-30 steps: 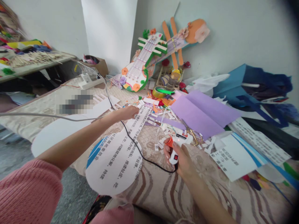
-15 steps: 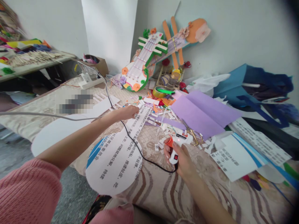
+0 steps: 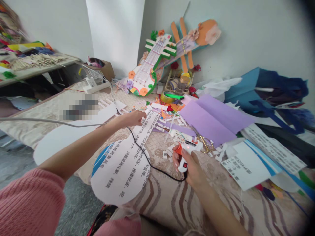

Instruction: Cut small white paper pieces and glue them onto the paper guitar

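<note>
In my right hand (image 3: 188, 164) is a white hot glue gun (image 3: 191, 148) with an orange trigger, a red switch and a black cord. Its front points away from me, over scraps on the cloth. My left hand (image 3: 136, 118) rests at the upper end of a lute-shaped paper cutout (image 3: 123, 173) printed with black characters. Its fingers are curled, thumb near forefinger; anything between them is too small to make out. Beside the cutout's neck lie narrow paper strips (image 3: 162, 127). The cord crosses the cutout.
Gold-handled scissors (image 3: 206, 144) lie by purple sheets (image 3: 216, 119). Tape (image 3: 167, 97) and coloured scraps are farther back. A decorated paper lute (image 3: 145, 73) leans at the wall. A white cutout (image 3: 66, 139) is at left, a power strip (image 3: 97, 86) behind it, and printed sheets (image 3: 252, 164) at right.
The fingers of my left hand have shifted slightly at the neck of the cutout, the thumb coming into clearer view. My right hand and the glue gun stay nearly in place.
</note>
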`<state>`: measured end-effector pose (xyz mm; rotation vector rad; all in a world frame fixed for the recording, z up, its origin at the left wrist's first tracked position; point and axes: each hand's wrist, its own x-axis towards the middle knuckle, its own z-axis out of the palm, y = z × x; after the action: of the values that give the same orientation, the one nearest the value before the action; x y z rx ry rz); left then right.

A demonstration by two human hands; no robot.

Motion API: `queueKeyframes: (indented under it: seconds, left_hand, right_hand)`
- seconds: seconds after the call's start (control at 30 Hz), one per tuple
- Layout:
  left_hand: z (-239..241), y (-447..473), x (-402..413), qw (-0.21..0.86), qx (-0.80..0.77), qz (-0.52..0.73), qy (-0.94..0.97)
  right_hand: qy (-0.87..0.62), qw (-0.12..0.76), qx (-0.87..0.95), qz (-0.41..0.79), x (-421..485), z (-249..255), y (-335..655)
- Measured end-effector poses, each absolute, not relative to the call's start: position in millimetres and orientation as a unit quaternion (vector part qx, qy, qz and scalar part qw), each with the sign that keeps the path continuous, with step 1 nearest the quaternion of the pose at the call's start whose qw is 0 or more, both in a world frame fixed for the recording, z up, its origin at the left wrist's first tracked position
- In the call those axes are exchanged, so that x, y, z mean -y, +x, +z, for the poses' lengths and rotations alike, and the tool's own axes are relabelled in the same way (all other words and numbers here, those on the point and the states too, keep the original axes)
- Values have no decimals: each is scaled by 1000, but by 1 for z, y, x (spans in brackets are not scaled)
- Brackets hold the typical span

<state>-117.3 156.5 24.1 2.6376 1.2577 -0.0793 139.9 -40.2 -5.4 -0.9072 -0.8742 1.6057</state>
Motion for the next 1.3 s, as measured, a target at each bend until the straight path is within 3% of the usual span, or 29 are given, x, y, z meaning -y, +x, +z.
queueKeyframes:
  seconds: [1.3]
  left_hand:
    - [24,-123,-154,110,-412,31,904]
  right_hand:
    - [-396,524,358,664,39,-5,139]
